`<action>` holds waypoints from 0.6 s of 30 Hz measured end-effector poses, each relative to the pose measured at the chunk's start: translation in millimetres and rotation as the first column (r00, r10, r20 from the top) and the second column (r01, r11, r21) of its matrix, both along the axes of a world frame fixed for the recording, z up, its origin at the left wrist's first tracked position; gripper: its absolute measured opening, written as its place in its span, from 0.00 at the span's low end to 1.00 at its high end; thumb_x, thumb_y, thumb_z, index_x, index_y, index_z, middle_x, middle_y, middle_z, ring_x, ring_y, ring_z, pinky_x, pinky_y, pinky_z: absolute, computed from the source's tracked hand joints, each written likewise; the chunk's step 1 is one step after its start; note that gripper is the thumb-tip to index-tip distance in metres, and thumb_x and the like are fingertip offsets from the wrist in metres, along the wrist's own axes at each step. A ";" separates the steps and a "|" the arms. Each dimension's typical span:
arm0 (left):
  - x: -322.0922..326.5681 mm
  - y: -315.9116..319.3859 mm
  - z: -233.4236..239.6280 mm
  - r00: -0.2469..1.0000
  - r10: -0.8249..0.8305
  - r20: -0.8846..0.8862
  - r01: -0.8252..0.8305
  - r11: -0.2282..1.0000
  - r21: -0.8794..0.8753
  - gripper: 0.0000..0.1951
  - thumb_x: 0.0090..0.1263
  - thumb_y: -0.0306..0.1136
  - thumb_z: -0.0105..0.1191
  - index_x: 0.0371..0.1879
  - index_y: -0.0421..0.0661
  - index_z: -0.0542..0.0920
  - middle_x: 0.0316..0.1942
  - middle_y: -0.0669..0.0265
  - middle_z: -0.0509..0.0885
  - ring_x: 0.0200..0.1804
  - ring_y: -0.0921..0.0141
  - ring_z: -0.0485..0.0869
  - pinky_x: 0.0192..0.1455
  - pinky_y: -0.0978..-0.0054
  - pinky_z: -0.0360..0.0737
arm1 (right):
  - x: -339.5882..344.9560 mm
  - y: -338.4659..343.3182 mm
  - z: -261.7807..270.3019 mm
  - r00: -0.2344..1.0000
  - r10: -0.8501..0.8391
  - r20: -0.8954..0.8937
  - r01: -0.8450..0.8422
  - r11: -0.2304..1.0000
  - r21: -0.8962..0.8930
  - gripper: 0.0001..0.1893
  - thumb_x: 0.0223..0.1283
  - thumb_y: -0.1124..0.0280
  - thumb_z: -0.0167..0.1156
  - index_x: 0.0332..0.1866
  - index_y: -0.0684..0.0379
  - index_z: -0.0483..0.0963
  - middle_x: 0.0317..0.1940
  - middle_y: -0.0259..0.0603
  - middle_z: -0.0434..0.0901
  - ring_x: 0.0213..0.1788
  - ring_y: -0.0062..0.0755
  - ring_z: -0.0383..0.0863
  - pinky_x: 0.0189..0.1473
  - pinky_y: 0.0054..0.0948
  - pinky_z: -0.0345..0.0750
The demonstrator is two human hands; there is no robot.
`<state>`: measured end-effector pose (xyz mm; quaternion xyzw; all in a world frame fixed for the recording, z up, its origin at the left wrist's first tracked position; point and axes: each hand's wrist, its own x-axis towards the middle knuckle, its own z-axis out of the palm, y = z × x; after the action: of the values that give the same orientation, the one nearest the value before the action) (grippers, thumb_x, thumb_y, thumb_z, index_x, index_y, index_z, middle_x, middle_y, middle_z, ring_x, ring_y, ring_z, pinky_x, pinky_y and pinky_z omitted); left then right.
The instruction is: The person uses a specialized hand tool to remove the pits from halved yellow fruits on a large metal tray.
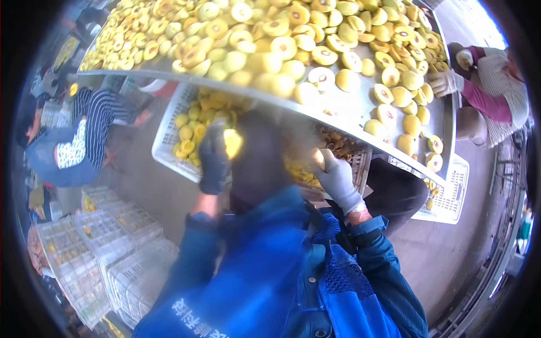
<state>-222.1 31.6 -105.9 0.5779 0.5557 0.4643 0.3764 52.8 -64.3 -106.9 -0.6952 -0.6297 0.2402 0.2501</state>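
My left hand [214, 158], in a dark glove, holds a yellow halved fruit [233, 143] over a white plastic crate [169, 148] of halved yellow fruit. In a pale knit glove, my right hand [338, 179] grips a small light-coloured thing [318, 159] that is too blurred to name; it is over a crate [362, 169] with brown scraps and yellow pieces. Above both hands slopes the rim of a metal tray [359, 133] heaped with halved fruit [283, 47], some showing brown stone hollows. A blurred dark shape, probably my leg, lies between my hands.
A person [494, 97] at the right reaches a gloved hand onto the tray. Another person in a striped top [101, 110] bends at the left. Stacked white crates [101, 236] stand at lower left. A white crate [460, 190] with fruit sits under the tray's right corner.
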 end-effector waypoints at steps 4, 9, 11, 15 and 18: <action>2.9 38.0 36.7 0.768 0.228 -0.598 0.172 0.827 0.536 0.13 0.69 0.31 0.53 0.50 0.40 0.78 0.45 0.55 0.81 0.50 0.57 0.78 0.55 0.62 0.74 | 22.0 -21.2 -30.3 0.991 -0.104 -0.087 0.098 0.993 -0.062 0.21 0.55 0.62 0.64 0.53 0.55 0.70 0.25 0.56 0.80 0.30 0.61 0.80 0.31 0.49 0.76; 119.5 92.7 46.8 0.713 0.019 -0.700 0.548 0.608 0.575 0.20 0.62 0.33 0.60 0.53 0.43 0.77 0.43 0.56 0.81 0.48 0.58 0.78 0.56 0.61 0.72 | 20.8 -40.2 -30.2 0.999 -0.026 -0.021 0.025 0.999 -0.036 0.20 0.57 0.59 0.62 0.52 0.53 0.70 0.26 0.57 0.80 0.31 0.60 0.80 0.31 0.49 0.76; 140.3 112.4 24.9 0.402 -0.097 -0.910 0.717 0.652 0.247 0.24 0.56 0.36 0.63 0.52 0.44 0.76 0.39 0.57 0.80 0.46 0.56 0.78 0.54 0.61 0.72 | 22.4 -48.4 -34.3 0.992 -0.082 -0.094 0.075 0.994 -0.076 0.18 0.58 0.60 0.62 0.51 0.53 0.71 0.25 0.56 0.79 0.30 0.60 0.81 0.31 0.49 0.75; 167.9 122.1 15.4 0.366 -0.332 -0.869 0.766 0.637 0.080 0.25 0.54 0.36 0.64 0.52 0.46 0.76 0.38 0.57 0.79 0.45 0.56 0.77 0.52 0.61 0.72 | 32.2 -56.2 -28.7 0.978 -0.134 -0.158 0.130 0.991 -0.035 0.18 0.58 0.61 0.62 0.51 0.56 0.72 0.24 0.53 0.80 0.27 0.53 0.82 0.29 0.45 0.76; 164.2 116.8 16.2 0.633 -0.322 -0.704 0.721 0.575 0.386 0.23 0.51 0.32 0.65 0.49 0.47 0.78 0.42 0.55 0.77 0.45 0.55 0.77 0.51 0.61 0.74 | 31.7 -38.1 -15.2 0.836 -0.261 -0.483 0.285 0.958 -0.025 0.20 0.57 0.64 0.62 0.54 0.59 0.72 0.25 0.49 0.81 0.25 0.40 0.83 0.27 0.38 0.77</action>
<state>-57.9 148.3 -89.7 0.9213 0.2384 0.2904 0.1001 84.5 -102.4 -122.0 -0.6899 -0.4475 0.3522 0.4469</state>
